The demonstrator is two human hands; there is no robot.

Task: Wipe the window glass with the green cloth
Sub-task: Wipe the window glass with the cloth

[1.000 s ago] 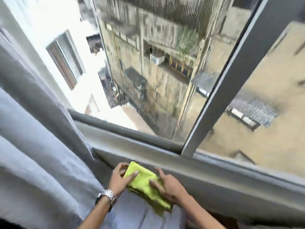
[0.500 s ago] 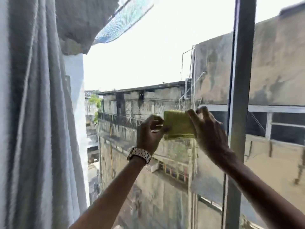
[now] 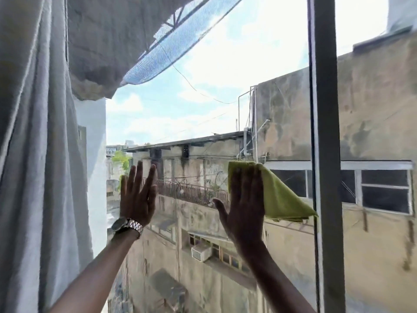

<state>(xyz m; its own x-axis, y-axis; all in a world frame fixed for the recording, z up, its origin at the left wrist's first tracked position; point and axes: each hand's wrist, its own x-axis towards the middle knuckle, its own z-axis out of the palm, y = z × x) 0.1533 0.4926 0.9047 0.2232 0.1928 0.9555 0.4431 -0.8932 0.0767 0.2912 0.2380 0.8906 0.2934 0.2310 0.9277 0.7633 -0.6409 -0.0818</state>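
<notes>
The green cloth (image 3: 279, 197) is pressed flat against the window glass (image 3: 203, 98) under my right hand (image 3: 246, 199), whose fingers are spread over it. A folded corner of the cloth hangs out to the right, close to the dark frame bar. My left hand (image 3: 138, 195) lies flat on the glass to the left, fingers apart, holding nothing. A metal watch (image 3: 127, 224) sits on the left wrist.
A grey curtain (image 3: 38, 154) hangs along the left edge and drapes over the top left. A dark vertical window frame bar (image 3: 327, 154) stands at the right, with another pane beyond it. Weathered buildings show through the glass.
Both hands lifted the cloth from the sill up to the glass. The left hand has let go and spread flat to the left; the right hand now presses the cloth alone.
</notes>
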